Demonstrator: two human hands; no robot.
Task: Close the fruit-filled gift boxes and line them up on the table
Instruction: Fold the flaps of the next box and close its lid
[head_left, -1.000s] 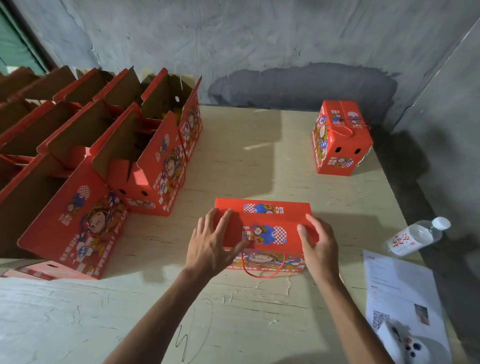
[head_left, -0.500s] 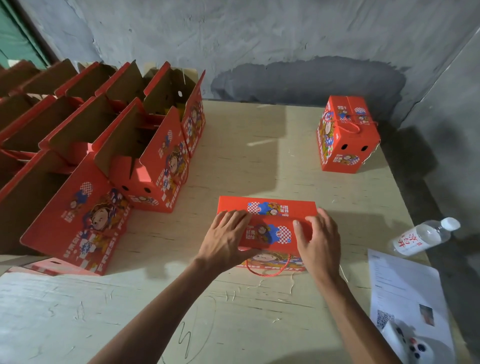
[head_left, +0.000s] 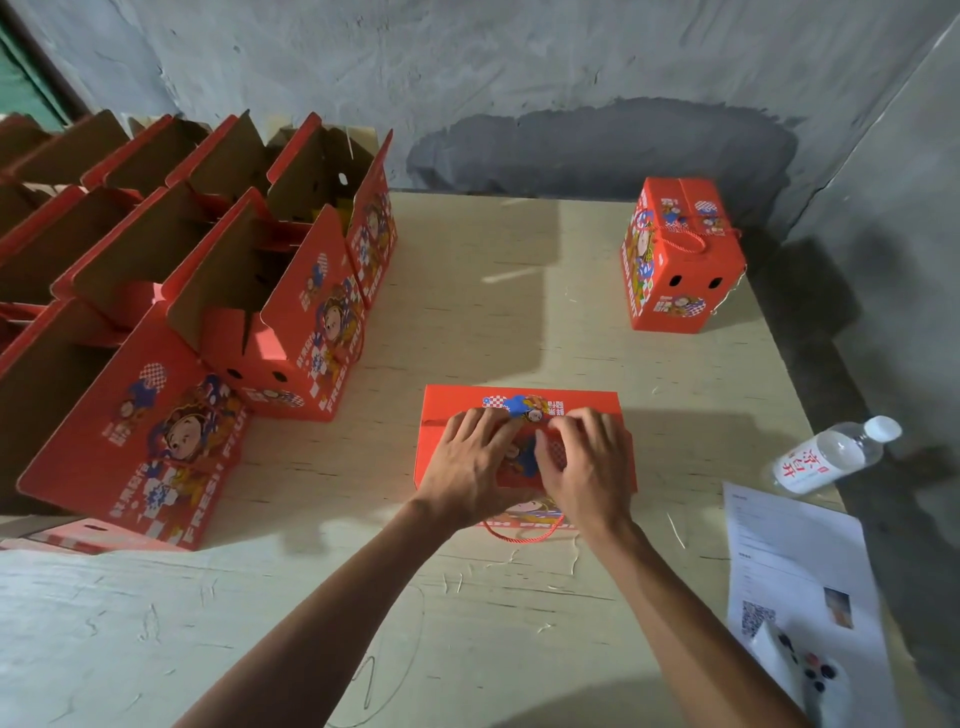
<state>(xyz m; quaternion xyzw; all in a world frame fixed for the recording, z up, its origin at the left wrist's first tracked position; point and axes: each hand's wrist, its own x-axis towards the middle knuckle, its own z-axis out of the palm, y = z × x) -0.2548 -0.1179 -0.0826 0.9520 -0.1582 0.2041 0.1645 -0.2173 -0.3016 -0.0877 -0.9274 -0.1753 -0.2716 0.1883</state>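
A red gift box (head_left: 587, 402) with cartoon prints sits in front of me on the table, its lid flaps folded down. My left hand (head_left: 475, 465) lies flat on the lid with fingers spread. My right hand (head_left: 584, 467) presses beside it, fingertips bent at the seam near the lid's centre. A red cord handle (head_left: 522, 535) hangs from the box's near side. One closed box (head_left: 678, 260) stands at the far right of the table. Several open boxes (head_left: 291, 312) with raised flaps stand in rows on the left.
A plastic water bottle (head_left: 831, 454) lies at the right table edge. A printed sheet (head_left: 795, 561) and a white game controller (head_left: 810, 675) lie at the near right. A grey wall runs behind the pale wooden table (head_left: 467, 312) and along its right side.
Both hands have moved from the box's outer edges to the middle of the lid, now side by side. The lid flaps lie flatter.
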